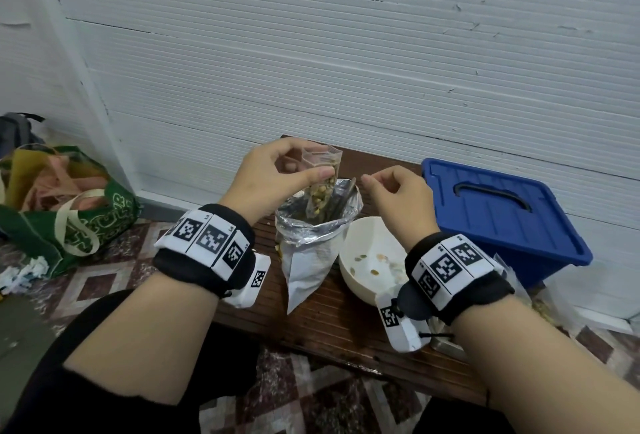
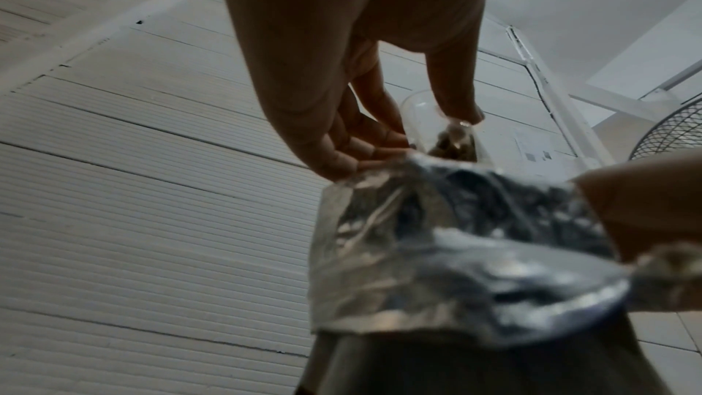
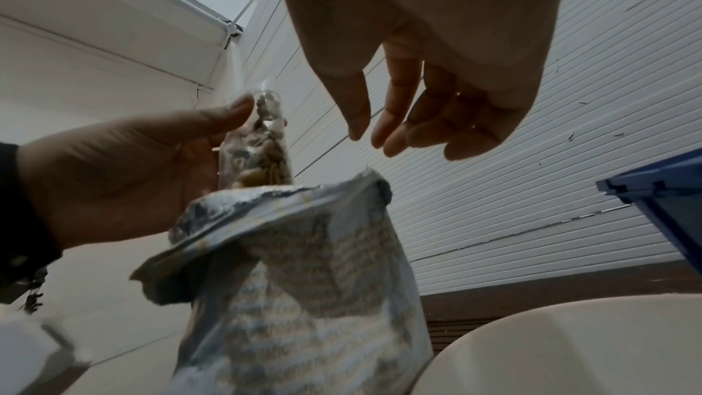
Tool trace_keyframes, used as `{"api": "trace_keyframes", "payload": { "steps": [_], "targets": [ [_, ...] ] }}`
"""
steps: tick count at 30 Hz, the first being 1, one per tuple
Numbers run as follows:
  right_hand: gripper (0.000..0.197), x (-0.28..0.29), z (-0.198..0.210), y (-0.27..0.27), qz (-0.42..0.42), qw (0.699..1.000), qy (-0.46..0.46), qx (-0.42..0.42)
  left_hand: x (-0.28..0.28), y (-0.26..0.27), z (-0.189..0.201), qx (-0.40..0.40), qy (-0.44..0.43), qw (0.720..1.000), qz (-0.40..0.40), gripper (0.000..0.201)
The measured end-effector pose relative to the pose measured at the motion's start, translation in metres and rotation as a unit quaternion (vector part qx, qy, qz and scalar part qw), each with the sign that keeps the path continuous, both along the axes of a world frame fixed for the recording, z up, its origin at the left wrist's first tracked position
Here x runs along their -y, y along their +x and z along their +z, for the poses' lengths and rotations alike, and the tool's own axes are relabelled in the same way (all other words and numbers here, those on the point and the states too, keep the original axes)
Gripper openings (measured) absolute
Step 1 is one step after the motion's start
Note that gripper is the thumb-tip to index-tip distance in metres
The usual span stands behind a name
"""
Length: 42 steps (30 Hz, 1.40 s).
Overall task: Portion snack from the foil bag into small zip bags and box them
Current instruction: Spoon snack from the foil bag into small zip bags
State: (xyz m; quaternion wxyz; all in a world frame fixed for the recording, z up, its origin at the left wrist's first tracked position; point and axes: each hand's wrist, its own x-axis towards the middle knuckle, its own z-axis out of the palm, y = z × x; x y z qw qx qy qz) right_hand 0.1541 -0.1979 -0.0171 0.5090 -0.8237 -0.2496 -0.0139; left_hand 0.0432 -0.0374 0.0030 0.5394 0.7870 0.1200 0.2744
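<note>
Green tote (image 1: 74,215) slumps at the frame's left edge on the tiled floor, well apart from the work. At centre, the left hand (image 1: 266,177) pinches a clear zip bag (image 1: 320,184), long axis upright, mouth up, bottom dipped into the open foil bag (image 1: 313,243). Just right, the right hand (image 1: 394,196) hovers loosely curled, empty, above a white bowl (image 1: 367,260). Blue box (image 1: 502,215) crowds the surface's (image 1: 332,322) right edge.

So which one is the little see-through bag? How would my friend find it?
Find the wooden bench by the white wall. In its middle stands a crinkly silver foil bag, open at the top. Just above that opening, the left hand pinches the little zip bag: the only clear one, with pale snack pieces showing inside.
</note>
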Motion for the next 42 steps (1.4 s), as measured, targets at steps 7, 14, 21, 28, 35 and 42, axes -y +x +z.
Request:
{"api": "trace_keyframes", "payload": {
  "steps": [7,14,21,28,35,42],
  "targets": [
    [0.013,0.042,0.000,0.011,-0.027,0.997,0.056,-0.045,0.026,0.003,0.011,0.011,0.001,1.000,-0.022,0.029],
    [0.013,0.101,-0.003,0.016,-0.070,0.988,0.112,-0.083,0.074,0.016,0.011,0.011,0.017,0.998,-0.064,0.025],
    [0.011,0.158,-0.015,0.018,-0.127,0.976,0.150,-0.095,0.129,0.032,-0.008,-0.011,0.016,0.994,-0.111,0.024],
    [0.009,0.195,-0.022,0.020,-0.169,0.961,0.197,-0.092,0.173,0.051,-0.027,-0.043,-0.011,0.990,-0.132,0.025],
    [0.011,0.225,-0.028,0.020,-0.196,0.949,0.222,-0.107,0.208,0.070,-0.028,-0.052,-0.036,0.982,-0.179,0.026],
    [0.010,0.239,-0.029,0.022,-0.217,0.938,0.247,-0.114,0.238,0.085,-0.034,-0.084,0.002,0.969,-0.234,0.032]
  ]
}}
